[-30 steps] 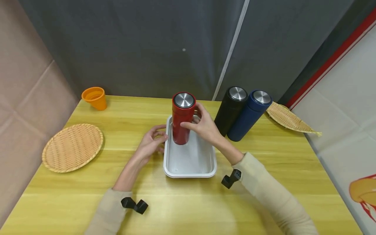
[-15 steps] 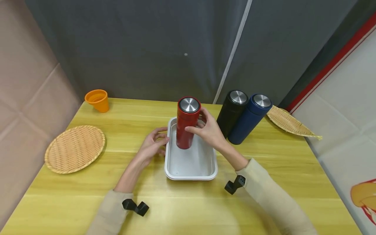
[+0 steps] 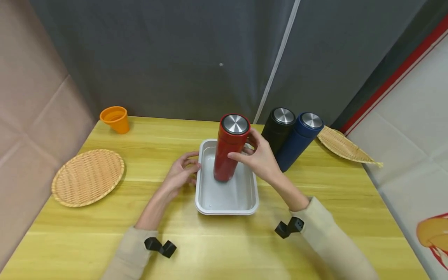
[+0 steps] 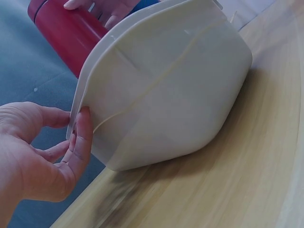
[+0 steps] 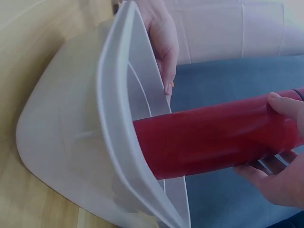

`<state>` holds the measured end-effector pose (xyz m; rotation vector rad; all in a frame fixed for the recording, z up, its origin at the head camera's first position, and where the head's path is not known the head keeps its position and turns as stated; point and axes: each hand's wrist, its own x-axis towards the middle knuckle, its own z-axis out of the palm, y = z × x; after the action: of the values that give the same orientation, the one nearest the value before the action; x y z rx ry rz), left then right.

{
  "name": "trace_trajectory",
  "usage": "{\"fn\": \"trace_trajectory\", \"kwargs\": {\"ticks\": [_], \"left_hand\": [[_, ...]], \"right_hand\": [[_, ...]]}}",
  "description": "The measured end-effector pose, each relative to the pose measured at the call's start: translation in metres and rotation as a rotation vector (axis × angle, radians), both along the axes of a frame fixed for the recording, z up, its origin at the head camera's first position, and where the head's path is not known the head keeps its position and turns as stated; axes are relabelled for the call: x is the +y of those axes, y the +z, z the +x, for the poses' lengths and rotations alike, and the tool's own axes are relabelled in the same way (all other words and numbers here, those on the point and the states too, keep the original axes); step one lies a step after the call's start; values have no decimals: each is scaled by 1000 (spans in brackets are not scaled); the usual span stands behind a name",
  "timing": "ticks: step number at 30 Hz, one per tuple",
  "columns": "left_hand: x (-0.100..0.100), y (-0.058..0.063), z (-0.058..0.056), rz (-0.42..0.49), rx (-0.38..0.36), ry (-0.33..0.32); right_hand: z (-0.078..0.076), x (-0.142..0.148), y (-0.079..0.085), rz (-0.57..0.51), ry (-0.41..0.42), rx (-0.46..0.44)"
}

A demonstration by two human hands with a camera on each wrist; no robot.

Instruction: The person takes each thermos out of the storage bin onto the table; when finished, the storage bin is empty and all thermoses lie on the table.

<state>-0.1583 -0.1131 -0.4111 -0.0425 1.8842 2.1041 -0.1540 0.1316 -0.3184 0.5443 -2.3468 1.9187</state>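
Note:
A red thermos (image 3: 229, 155) with a silver-topped lid has its lower end inside a white rectangular tub (image 3: 224, 204). My right hand (image 3: 260, 157) grips the thermos around its body, thumb on the near side and fingers behind. In the right wrist view the red thermos (image 5: 213, 135) passes over the tub's rim (image 5: 116, 95); its base is hidden by the wall. My left hand (image 3: 182, 171) pinches the tub's left rim. The left wrist view shows the thumb and fingers of the left hand (image 4: 47, 154) on both sides of that rim.
A black thermos (image 3: 278, 130) and a blue thermos (image 3: 299, 140) stand close together right of the tub. Behind them a woven basket (image 3: 346, 146) leans by the wall. A round woven tray (image 3: 89, 177) lies at left, below an orange cup (image 3: 117, 119).
My right hand has moved the red thermos to the right and slightly nearer within the tub. The left hand stays at the left rim. The head view has shifted slightly.

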Motion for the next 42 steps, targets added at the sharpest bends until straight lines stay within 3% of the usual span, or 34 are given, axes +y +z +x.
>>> {"fn": "trace_trajectory", "kwargs": {"ticks": [23, 34, 42], "left_hand": [[0, 1, 0, 14, 14, -7], [0, 1, -1, 3, 33, -4], [0, 1, 0, 7, 27, -2]], "right_hand": [[31, 22, 36, -33, -87, 133], [42, 53, 54, -124, -120, 183], [49, 79, 54, -165, -150, 176]]}}
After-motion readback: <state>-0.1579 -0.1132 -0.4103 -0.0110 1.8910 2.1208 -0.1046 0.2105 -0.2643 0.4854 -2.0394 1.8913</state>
